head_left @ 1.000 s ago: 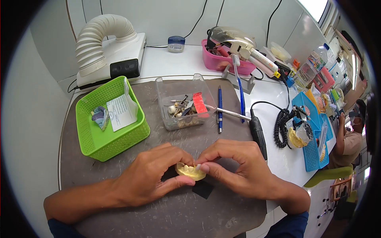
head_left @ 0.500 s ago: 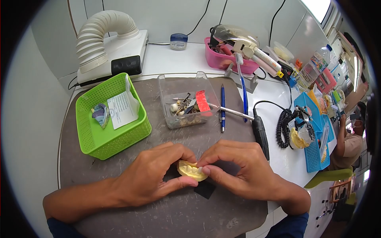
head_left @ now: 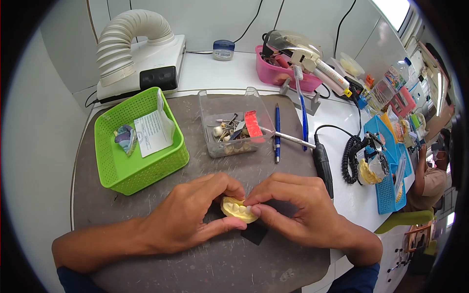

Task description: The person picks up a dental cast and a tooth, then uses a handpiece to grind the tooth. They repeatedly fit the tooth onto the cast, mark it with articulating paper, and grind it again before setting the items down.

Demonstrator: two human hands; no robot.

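Note:
A yellow dental cast point(head_left: 238, 211) with a row of teeth is held between my two hands, above the grey-brown mat point(head_left: 161, 266). My left hand point(head_left: 198, 210) grips its left side, with the thumb along the lower edge. On the right side, my right hand point(head_left: 288, 207) pinches at the teeth with thumb and forefinger; whether a small separate piece is between those fingertips cannot be made out. Under the cast lies a small black square point(head_left: 254, 234), partly covered by the hands.
Behind my hands stand a green basket point(head_left: 141, 173), a clear box of small tools point(head_left: 233, 146), a blue pen point(head_left: 277, 132) and a black handpiece point(head_left: 322, 168). At right are blue baskets point(head_left: 386, 195) and another cast point(head_left: 369, 173). Another person point(head_left: 430, 180) sits at far right.
The view has shifted slightly, so the things on the table appear a little further right. Both hands keep their hold on the cast, nearly unmoved.

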